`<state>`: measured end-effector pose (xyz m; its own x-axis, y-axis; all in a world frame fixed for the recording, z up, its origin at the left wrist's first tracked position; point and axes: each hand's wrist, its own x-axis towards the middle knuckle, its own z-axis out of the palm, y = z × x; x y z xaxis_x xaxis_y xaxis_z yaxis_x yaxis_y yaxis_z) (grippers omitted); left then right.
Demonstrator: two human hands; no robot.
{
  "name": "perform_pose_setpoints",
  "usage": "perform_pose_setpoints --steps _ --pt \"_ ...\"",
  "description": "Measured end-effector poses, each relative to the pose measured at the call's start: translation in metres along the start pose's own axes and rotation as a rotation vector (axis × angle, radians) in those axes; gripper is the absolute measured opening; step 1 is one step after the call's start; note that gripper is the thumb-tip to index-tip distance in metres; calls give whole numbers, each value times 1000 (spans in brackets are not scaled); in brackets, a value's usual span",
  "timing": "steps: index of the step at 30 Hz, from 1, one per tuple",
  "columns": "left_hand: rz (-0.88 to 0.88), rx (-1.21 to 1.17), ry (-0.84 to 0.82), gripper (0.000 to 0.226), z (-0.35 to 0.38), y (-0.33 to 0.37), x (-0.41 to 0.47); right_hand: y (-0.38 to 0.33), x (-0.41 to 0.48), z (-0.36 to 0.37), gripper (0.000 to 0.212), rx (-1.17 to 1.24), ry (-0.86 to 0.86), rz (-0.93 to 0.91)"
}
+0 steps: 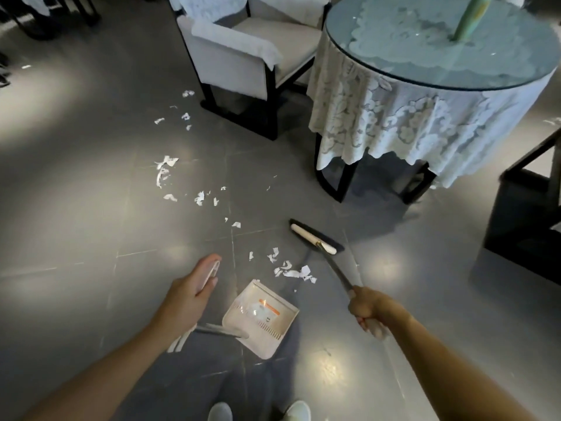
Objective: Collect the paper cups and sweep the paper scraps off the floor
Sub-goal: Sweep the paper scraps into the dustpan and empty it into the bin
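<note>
White paper scraps (pixel 292 272) lie just beyond the pale dustpan (pixel 261 314), which rests tilted on the grey floor in front of me. More scraps (pixel 165 173) trail away to the left and up toward the armchair. My left hand (pixel 194 287) holds the white top of the dustpan's long handle. My right hand (pixel 365 308) grips the broom handle. The broom head (pixel 315 237) sits on the floor to the right of the nearest scraps. No paper cup is in view.
A white armchair (pixel 243 56) with dark legs stands at the back. A round glass-topped table (pixel 394 123) with a lace cloth stands to its right. Dark furniture (pixel 522 214) is at the right edge. My shoes (pixel 299 410) show at the bottom.
</note>
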<state>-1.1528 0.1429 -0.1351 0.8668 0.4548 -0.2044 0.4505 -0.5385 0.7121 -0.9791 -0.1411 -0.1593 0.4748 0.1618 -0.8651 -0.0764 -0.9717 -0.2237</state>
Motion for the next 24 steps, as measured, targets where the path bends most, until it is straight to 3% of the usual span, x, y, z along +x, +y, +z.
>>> perform_pose_setpoints --steps 5,7,10,13,16,24 --pt "37 5 24 34 3 4 6 -3 -54 32 53 34 -105 0" --pt "19 9 25 35 4 4 9 -7 -77 41 49 182 -170 13" --pt "9 -12 46 34 4 0 9 -13 -108 50 32 504 -276 160" --pt "43 -31 31 34 -1 -7 3 -18 -137 54 12 677 -330 176" --pt "72 -20 -14 35 -8 -16 -6 -15 -159 58 14 825 -327 169" --pt "56 24 -39 31 -52 -43 -28 -22 -150 67 12 918 -131 117"
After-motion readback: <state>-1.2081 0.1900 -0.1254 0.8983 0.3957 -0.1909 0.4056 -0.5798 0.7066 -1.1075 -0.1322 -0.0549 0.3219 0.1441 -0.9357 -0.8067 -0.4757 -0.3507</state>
